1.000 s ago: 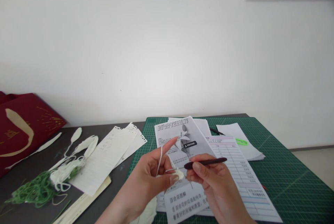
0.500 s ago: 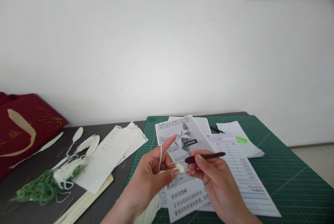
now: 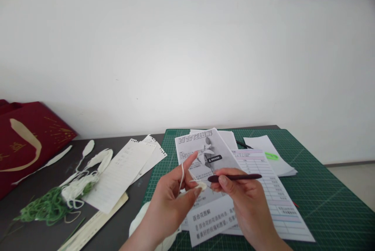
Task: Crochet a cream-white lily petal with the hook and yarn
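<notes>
Between the thumb and fingers of my left hand (image 3: pixel 172 194) is a small cream crochet piece (image 3: pixel 202 185). White yarn loops over that hand's raised index finger. My right hand (image 3: pixel 241 192) grips a crochet hook (image 3: pixel 234 178) by its dark handle, with the thin metal shaft pointing left to the piece. Whether the tip sits inside a stitch is too small to tell. A white yarn ball (image 3: pixel 140 218) lies partly hidden behind my left forearm. Under both hands is a printed pattern sheet (image 3: pixel 212 223) with a flower picture.
A green cutting mat (image 3: pixel 328 208) carries a ruled form (image 3: pixel 281 208), white papers and a bright green clip (image 3: pixel 271 156). To the left lie handwritten notes (image 3: pixel 117 180), green yarn (image 3: pixel 43 206), white crocheted petals (image 3: pixel 88 148), a pale ruler-like strip (image 3: pixel 96 223) and a red bag (image 3: pixel 35 137).
The hook's handle has swung to point more level and further right. More of the yarn ball shows beside my left forearm. The view has shifted slightly.
</notes>
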Demonstrator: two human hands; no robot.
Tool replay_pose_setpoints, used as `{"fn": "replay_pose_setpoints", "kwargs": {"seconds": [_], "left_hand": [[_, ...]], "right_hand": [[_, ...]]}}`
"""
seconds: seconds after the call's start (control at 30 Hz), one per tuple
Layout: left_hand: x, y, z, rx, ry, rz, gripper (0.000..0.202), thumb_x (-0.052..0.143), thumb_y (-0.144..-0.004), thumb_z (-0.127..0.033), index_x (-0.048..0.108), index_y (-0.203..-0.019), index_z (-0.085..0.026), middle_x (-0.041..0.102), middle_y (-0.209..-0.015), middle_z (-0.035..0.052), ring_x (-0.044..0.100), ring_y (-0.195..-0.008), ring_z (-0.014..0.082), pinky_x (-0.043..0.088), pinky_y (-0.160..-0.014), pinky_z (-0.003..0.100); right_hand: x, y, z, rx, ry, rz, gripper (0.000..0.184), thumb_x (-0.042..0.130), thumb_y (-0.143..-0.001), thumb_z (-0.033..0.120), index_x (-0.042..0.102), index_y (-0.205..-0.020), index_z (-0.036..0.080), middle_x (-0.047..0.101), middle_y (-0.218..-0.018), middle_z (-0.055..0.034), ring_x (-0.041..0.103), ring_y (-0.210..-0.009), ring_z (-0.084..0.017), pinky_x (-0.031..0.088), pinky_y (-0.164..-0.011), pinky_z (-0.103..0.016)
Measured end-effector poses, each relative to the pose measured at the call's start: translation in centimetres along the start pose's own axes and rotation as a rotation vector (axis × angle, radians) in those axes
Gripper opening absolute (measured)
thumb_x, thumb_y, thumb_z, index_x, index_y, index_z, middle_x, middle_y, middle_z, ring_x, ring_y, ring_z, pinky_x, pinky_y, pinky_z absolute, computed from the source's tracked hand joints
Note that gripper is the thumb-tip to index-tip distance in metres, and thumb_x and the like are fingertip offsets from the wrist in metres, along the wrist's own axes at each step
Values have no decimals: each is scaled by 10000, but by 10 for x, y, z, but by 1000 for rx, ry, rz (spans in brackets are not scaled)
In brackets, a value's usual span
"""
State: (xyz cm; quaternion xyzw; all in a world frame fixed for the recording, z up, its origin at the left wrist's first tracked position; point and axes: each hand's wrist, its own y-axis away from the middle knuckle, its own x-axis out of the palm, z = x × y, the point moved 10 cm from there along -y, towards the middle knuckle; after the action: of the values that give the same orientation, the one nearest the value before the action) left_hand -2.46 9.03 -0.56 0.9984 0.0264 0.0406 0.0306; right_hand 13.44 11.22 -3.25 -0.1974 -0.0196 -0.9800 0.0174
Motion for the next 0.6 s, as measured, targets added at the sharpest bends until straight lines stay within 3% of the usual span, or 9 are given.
{"fn": "replay_pose_setpoints", "kwargs": {"seconds": [0.1, 0.17, 0.27, 0.33, 0.43, 0.6], "left_hand": [[1, -1, 0, -31, -12, -21, 275, 724, -719, -183, 739, -994, -204, 499, -629, -52, 493, -649, 124, 431, -719, 272], [2, -2, 2, -58, -7, -25, 263, 743, -698, -154, 750, -959, -189, 506, -615, -51, 508, -660, 120, 435, -767, 269], [2, -2, 10, -132, 121, -26, 531, 764, -688, -151, 652, -1203, -217, 505, -621, -60, 432, -537, 68, 396, -551, 189], [7, -1, 17, -216, 245, 24, 634, 772, -685, -162, 584, -1285, -244, 504, -632, -61, 324, -450, 31, 228, -396, 154], [11, 0, 20, -292, 353, 92, 603, 789, -658, -146, 629, -1231, -247, 500, -648, -55, 260, -424, 7, 106, -363, 157], [12, 4, 13, -292, 388, 149, 597, 806, -647, -153, 646, -1211, -263, 496, -647, -58, 260, -412, -2, 113, -358, 164]], "right_hand": [[5, 10, 28, -295, 229, 26, 111, 709, -779, 193, 763, -862, 242, 770, -766, -46, 719, -681, -214, 586, -643, -307], [19, 25, 50, -583, 400, 122, 314, 654, -770, 52, 746, -981, 265, 769, -839, -55, 717, -742, -221, 583, -664, -314], [40, 50, 61, -897, 578, 319, 581, 590, -709, -65, 658, -1201, 236, 753, -983, -118, 702, -859, -259, 587, -722, -364], [43, 55, 62, -958, 600, 383, 613, 576, -708, -64, 624, -1249, 219, 731, -1058, -146, 687, -926, -283, 582, -761, -396], [33, 41, 59, -825, 451, 319, 501, 583, -758, -36, 697, -1131, 277, 742, -1000, -96, 690, -883, -252, 582, -729, -369], [20, 2, 13, -215, -72, 239, 108, 704, -801, 193, 756, -852, 272, 744, -795, -9, 688, -693, -153, 581, -638, -259]]}}
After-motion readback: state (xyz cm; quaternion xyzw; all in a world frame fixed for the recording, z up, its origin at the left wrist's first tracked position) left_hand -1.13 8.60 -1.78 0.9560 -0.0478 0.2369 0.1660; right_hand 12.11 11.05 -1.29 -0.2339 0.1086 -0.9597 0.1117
